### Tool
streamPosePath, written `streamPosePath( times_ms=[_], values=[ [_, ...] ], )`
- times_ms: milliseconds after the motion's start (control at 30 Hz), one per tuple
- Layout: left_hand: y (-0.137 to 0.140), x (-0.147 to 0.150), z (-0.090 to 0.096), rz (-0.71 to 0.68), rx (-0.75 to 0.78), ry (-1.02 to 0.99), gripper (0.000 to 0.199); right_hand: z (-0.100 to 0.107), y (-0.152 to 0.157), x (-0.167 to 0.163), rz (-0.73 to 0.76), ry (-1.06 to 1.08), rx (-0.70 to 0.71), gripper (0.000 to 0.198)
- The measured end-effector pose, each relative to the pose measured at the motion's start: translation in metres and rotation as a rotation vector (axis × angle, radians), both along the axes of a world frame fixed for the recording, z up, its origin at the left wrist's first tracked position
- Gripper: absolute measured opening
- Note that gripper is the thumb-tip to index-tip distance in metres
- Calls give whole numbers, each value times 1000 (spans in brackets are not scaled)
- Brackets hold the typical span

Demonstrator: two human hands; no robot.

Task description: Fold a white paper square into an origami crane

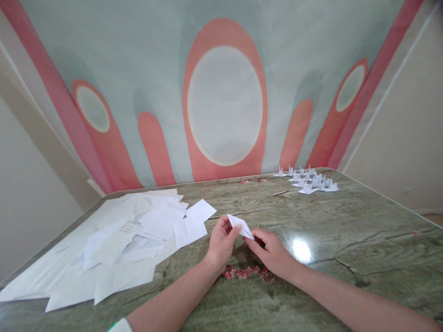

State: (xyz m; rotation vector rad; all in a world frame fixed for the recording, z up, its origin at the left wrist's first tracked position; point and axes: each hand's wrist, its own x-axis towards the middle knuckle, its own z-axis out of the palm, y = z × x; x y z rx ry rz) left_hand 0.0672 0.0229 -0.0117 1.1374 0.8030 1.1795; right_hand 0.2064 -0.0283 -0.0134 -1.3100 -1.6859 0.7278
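A small piece of white folded paper (242, 227), shaped like a narrow diamond with a crease along its middle, is held up above the table between both hands. My left hand (222, 240) pinches its left side, thumb on top and fingers behind. At the lower right tip of the paper, my right hand (266, 249) closes thumb and fingers on the point. The undersides of the fingers are partly hidden.
A wide, untidy pile of white paper sheets (114, 244) covers the left of the wood-patterned table (332, 258). Several folded paper cranes (308, 180) stand at the back right. A wall with a printed backdrop (224, 106) rises behind the table.
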Motion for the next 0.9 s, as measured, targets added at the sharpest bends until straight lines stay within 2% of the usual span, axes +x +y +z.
streamPosePath(
  times_ms=[367, 667, 833, 900],
  values=[
    [-1, -2, 0, -3, -83, 87, 48, -2, 4, 4, -44, 188, -90, 18],
    [1, -3, -1, -21, -101, 99, 49, 1, 3, 4, -44, 242, -122, 20],
    [3, -3, -2, -11, -129, 114, 53, -4, 5, 4, -153, 318, -64, 22],
    [3, -3, -2, -10, -129, 129, 53, -4, 5, 5, -147, 313, -63, 18]
  ],
)
